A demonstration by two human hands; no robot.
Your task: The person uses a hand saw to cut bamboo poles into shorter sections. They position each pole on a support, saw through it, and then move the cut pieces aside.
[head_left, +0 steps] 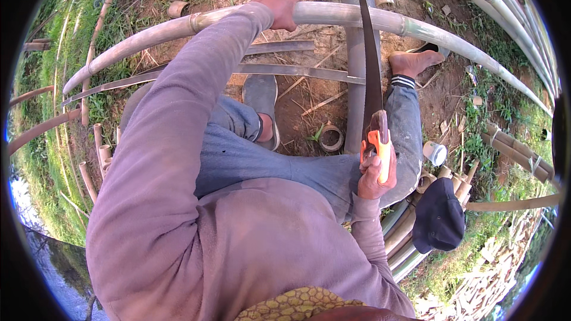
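Observation:
A long pale bamboo pole [339, 14] crosses in front of me from left to right. My left hand [284, 9] is closed around it, left of the grey post-like pole [355, 113] that runs beneath it. My right hand [376, 177] grips the orange and yellow handle of a pruning saw [370, 53]. Its long dark blade points away from me and overlaps the bamboo pole near the crossing. Whether the teeth touch the bamboo I cannot tell.
Split bamboo strips [297, 71] lie over the ground between my legs, near a cut bamboo ring [331, 138]. At right are a white container [435, 153], a dark cap [439, 217] and bundled bamboo [517, 154]. More poles [505, 9] fill the far right.

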